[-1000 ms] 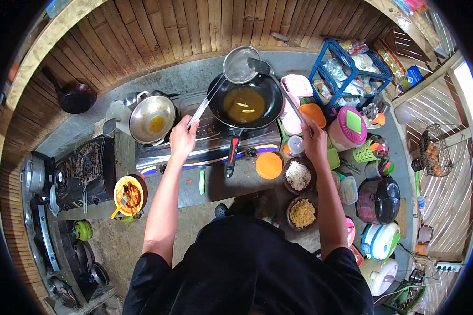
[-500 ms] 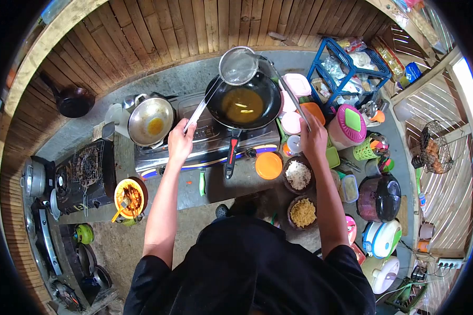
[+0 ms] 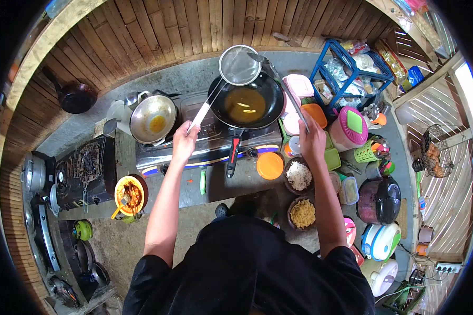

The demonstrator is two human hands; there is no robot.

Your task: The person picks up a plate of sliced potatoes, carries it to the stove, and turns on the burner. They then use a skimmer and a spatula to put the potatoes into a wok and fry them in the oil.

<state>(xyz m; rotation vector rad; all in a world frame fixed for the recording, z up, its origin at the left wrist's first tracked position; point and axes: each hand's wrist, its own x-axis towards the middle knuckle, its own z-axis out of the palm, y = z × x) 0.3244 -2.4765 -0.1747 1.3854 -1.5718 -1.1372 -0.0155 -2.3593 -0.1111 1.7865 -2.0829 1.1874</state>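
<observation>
A steel pan (image 3: pixel 141 114) and pink containers (image 3: pixel 298 85) flank the black wok (image 3: pixel 274 102).

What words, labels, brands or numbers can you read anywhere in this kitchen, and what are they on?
None can be read with certainty.
Blue packet: printing too small and blurred to read.
Yellow packet: likewise unreadable.
Stove: coloured stripes along its front, no legible lettering.
Strainer, spatula and frying pan: no readable text.
</observation>
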